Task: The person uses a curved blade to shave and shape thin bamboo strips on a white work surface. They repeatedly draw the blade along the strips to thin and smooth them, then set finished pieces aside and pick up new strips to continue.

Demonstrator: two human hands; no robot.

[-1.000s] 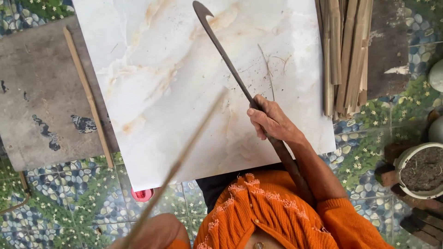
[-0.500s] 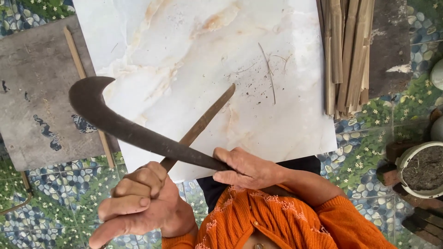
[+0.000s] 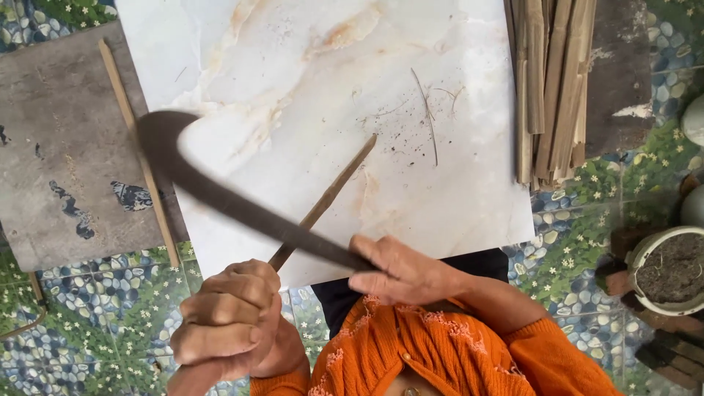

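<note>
My left hand (image 3: 231,315) grips the bamboo strip (image 3: 326,199), my right hand (image 3: 400,271) grips the curved knife (image 3: 235,205) across it; I am shaving it, and must guide the blade steadily.

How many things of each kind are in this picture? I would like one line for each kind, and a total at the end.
Curved dark blade, in the right hand: 1
Bamboo stick, in the left hand: 1
Loose thin stick on the grey slab: 1
Bundle of split bamboo strips: 1
Marble-patterned tile: 1
Grey slab: 1
Pot of soil: 1
Total: 7
</note>
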